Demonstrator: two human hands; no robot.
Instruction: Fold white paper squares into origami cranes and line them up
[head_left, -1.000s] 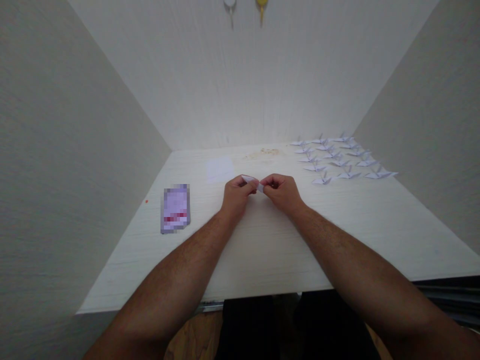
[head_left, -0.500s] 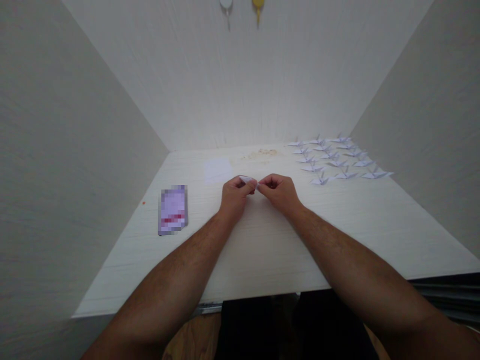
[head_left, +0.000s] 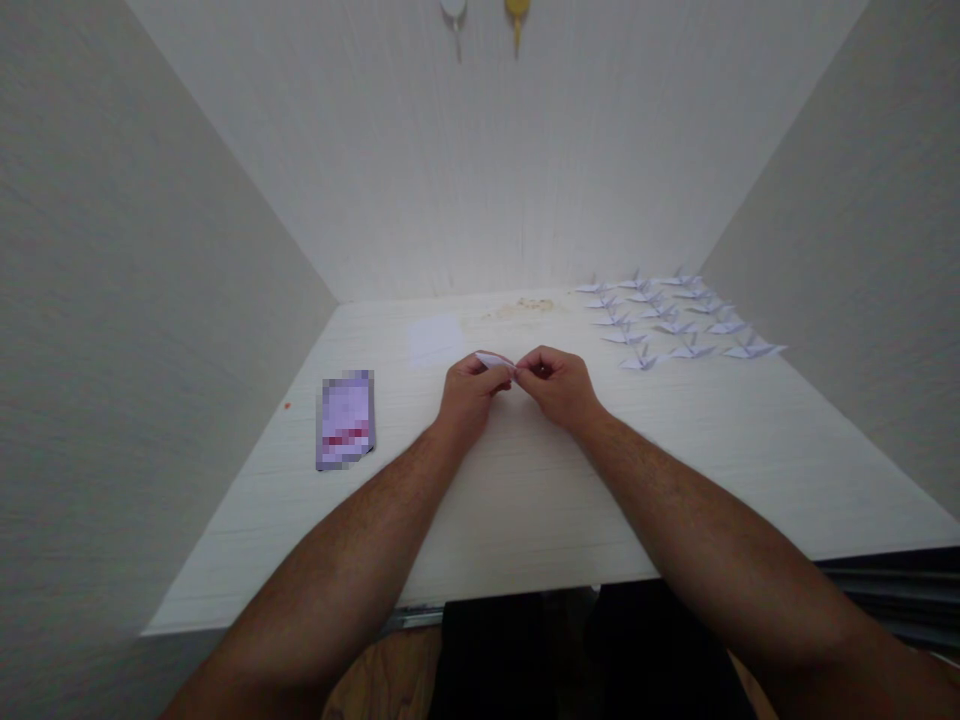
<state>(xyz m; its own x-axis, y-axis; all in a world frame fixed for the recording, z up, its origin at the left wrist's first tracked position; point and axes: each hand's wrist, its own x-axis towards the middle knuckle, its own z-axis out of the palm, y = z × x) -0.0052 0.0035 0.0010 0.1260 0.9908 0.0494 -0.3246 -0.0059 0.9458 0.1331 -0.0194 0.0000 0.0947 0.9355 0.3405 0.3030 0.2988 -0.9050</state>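
Over the middle of the worktop [head_left: 510, 500], the left hand [head_left: 466, 395] and right hand [head_left: 559, 385] have drawn slightly closer than a second ago, fingertips pinching one small folded paper [head_left: 493, 361] between them, its shaping seemingly unfinished.

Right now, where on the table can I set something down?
Bare table: between the forearms, and right of the right forearm, nearer than the paper birds. Crowded: the far right corner, under those birds, and the middle, where left hand and right hand meet at folded paper.
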